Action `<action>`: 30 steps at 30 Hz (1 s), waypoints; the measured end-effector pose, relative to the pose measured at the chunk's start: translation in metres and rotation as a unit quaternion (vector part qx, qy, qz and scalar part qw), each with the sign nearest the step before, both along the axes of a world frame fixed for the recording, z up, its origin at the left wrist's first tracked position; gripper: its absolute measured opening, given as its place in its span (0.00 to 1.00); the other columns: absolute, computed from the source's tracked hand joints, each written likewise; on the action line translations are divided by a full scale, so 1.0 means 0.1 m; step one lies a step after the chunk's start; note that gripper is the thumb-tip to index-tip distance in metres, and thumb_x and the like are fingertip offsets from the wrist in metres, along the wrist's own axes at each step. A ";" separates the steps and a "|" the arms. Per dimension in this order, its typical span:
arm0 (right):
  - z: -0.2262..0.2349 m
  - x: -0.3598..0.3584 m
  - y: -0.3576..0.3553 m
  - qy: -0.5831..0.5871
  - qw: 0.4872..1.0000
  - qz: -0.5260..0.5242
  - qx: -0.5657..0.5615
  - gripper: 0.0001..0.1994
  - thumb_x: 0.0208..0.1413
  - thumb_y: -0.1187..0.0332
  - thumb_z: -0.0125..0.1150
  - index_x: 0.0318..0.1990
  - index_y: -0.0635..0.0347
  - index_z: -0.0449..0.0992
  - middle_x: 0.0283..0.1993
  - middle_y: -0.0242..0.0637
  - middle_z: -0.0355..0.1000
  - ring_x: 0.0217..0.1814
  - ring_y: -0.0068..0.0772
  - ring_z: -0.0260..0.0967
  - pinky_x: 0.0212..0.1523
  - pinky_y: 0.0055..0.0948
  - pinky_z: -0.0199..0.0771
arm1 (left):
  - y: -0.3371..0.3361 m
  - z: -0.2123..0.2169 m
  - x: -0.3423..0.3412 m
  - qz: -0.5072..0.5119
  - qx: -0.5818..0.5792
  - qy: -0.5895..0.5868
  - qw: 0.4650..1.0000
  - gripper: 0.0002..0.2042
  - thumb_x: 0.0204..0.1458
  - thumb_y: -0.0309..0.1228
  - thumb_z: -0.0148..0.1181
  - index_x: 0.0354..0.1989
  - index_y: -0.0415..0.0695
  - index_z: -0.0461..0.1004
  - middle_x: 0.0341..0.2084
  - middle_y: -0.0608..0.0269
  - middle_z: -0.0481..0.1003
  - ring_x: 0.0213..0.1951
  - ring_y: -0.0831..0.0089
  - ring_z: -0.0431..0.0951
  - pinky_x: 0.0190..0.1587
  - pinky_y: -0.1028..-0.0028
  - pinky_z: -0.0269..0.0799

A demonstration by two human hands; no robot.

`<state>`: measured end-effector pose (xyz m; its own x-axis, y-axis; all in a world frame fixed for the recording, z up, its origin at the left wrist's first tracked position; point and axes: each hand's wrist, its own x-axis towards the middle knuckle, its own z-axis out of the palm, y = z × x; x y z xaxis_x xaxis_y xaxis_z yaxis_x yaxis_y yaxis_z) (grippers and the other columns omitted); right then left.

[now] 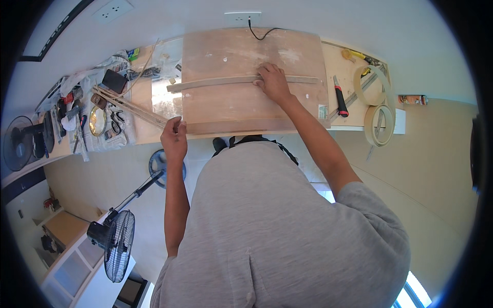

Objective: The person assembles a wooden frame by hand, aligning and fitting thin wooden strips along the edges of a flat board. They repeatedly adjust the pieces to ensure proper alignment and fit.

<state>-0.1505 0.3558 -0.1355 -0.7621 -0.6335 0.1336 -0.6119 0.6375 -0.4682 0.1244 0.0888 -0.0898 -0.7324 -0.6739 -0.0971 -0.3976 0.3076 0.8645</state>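
A large plywood board point(241, 102) lies on the workbench in front of me. Across it lies a long thin wooden strip point(215, 83), running left to right. My right hand point(273, 82) presses flat on that strip near its middle right. My left hand point(174, 137) is at the board's near left corner, fingers closed on the end of a thin wooden slat point(134, 109) that runs off to the upper left. My grey shirt hides the bench's near edge below the board.
Coils of edge banding point(379, 123) and a red-handled utility knife point(340, 100) lie right of the board. Cluttered tools, scissors and a round tin point(97, 120) sit on newspaper at left. A standing fan point(117, 241) is on the floor lower left. A cable point(259, 35) hangs from a wall socket.
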 end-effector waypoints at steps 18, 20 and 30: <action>0.61 0.36 0.21 -0.122 0.984 -0.003 -0.127 0.13 0.53 0.69 0.71 0.43 0.63 0.77 0.42 0.43 0.78 0.41 0.45 0.78 0.42 0.40 0.76 | 0.11 0.19 -0.21 -0.019 -0.155 0.088 0.984 0.10 0.61 0.26 0.63 0.47 0.35 0.80 0.32 0.56 0.80 0.34 0.70 0.80 0.40 0.70 0.77; 0.68 0.45 0.18 -0.214 0.960 -0.004 -0.181 0.14 0.54 0.70 0.71 0.46 0.64 0.77 0.41 0.42 0.79 0.38 0.38 0.78 0.39 0.35 0.77 | 0.12 0.16 -0.15 0.002 -0.098 0.073 0.993 0.11 0.63 0.29 0.63 0.48 0.33 0.79 0.32 0.60 0.80 0.33 0.75 0.78 0.39 0.73 0.76; 0.99 0.77 -0.12 -0.308 0.924 0.070 -0.216 0.14 0.56 0.72 0.70 0.49 0.60 0.80 0.41 0.39 0.78 0.36 0.29 0.76 0.37 0.31 0.74 | 0.04 0.59 -0.27 0.092 0.098 0.215 0.967 0.26 0.66 0.35 0.61 0.68 0.37 0.62 0.47 0.58 0.75 0.39 0.73 0.80 0.34 0.76 0.78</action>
